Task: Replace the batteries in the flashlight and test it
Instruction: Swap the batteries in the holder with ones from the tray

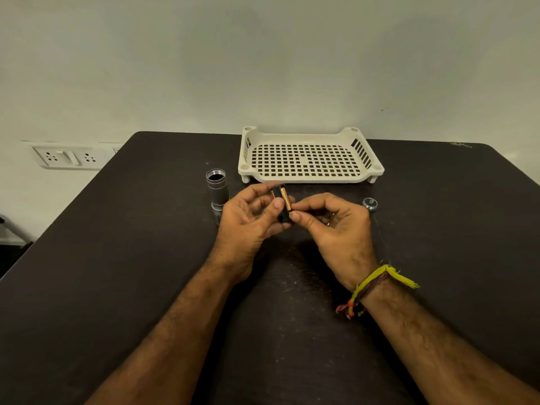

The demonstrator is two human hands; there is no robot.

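A grey flashlight body (217,192) stands upright on the black table (117,258), its threaded end open at the top. Its tail cap (370,204) lies to the right, with a thin lanyard trailing toward me. My left hand (248,220) grips a black battery holder (281,203) that carries gold-and-black batteries. The thumb and forefinger of my right hand (330,226) pinch the lower end of one battery in that holder. Both hands hover just above the table, between the flashlight body and the cap.
A cream perforated plastic tray (309,171) sits at the back of the table, just beyond my hands. A wall socket plate (67,156) is mounted on the wall at the left. The table's left edge runs diagonally.
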